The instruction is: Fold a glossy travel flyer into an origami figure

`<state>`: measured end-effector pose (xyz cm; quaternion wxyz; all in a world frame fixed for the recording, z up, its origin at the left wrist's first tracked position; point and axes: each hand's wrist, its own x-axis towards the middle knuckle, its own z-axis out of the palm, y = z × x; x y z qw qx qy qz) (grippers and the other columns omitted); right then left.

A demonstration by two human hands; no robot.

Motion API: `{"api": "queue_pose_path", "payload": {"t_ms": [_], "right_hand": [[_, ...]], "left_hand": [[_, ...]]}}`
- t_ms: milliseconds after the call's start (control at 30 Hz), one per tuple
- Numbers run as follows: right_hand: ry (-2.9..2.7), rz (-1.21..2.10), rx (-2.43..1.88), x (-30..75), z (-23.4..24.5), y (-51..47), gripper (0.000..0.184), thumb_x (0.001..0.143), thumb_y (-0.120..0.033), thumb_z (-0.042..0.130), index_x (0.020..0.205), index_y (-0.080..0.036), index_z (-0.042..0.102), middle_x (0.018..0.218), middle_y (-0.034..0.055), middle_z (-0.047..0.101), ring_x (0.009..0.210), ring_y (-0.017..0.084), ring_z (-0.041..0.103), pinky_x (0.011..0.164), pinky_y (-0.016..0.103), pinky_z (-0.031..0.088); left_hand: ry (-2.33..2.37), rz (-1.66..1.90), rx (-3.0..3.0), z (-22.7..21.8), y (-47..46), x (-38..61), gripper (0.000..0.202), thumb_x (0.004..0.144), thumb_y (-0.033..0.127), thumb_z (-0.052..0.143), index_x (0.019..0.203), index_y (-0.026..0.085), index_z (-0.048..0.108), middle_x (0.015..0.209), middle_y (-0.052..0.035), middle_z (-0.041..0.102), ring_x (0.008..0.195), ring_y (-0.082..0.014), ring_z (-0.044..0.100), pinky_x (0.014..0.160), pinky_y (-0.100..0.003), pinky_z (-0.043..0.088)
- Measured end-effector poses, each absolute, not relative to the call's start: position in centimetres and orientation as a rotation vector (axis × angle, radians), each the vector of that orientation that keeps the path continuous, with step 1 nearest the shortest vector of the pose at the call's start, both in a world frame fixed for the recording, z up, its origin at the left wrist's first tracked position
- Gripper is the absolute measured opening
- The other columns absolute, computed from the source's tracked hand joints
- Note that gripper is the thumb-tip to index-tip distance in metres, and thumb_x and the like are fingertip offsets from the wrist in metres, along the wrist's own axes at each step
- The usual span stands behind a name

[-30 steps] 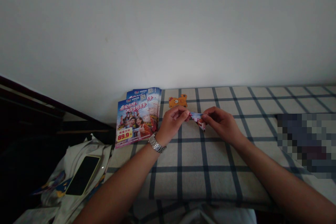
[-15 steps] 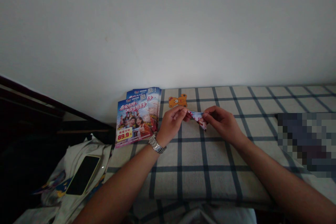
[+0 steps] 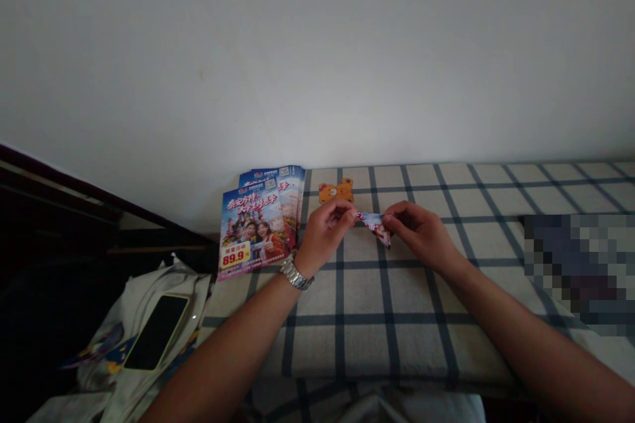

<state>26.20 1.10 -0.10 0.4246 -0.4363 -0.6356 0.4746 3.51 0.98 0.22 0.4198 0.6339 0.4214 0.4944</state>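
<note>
Both my hands hold a small folded piece of printed paper just above a checked cloth surface. My left hand, with a metal watch at the wrist, pinches its left end. My right hand pinches its right end with thumb and fingers closed. The paper is folded into a narrow strip with a pointed corner hanging down.
A stack of colourful flyers lies at the left edge of the cloth by the wall. An orange bear-shaped card sits behind my hands. A phone rests on a bag at lower left. A blurred patch covers the right side.
Almost nothing has moved. My fingers have shifted slightly on the folded paper, which stays between both hands at the same spot.
</note>
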Motion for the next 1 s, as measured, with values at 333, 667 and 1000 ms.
{"api": "queue_pose_path", "payload": {"t_ms": [333,667,1000], "right_hand": [[-1.632,1.167,-1.127,26.64,-0.21,1.32,0.028,0.093,-0.051,0.071,0.097,-0.023,0.069,0.085,0.0042,0.077,0.073,0.021,0.072,0.068,0.034,0.058],[-1.721,1.161,-1.153,26.90,-0.33,1.49,0.029,0.095,-0.052,0.067,0.098,-0.023,0.069,0.084,0.0038,0.076,0.072,0.021,0.071,0.065,0.034,0.057],[-1.771,1.100,-1.200,27.04,-0.24,1.57,0.027,0.094,-0.050,0.068,0.096,-0.023,0.071,0.082,0.0030,0.076,0.068,0.019,0.069,0.061,0.031,0.055]], "left_hand": [[1.172,1.106,1.820,0.26,1.07,3.01,0.027,0.104,0.041,0.054,0.093,0.019,0.066,0.084,-0.0030,0.071,0.076,-0.0163,0.066,0.073,-0.028,0.050],[1.234,0.933,2.300,0.23,1.30,2.50,0.022,0.108,0.031,0.042,0.098,0.021,0.058,0.096,-0.0050,0.065,0.087,-0.0205,0.062,0.079,-0.034,0.046],[1.223,0.901,2.321,-0.23,1.27,2.81,0.013,0.104,0.022,0.044,0.093,0.022,0.052,0.090,-0.0018,0.060,0.079,-0.0179,0.057,0.072,-0.031,0.042]]}}
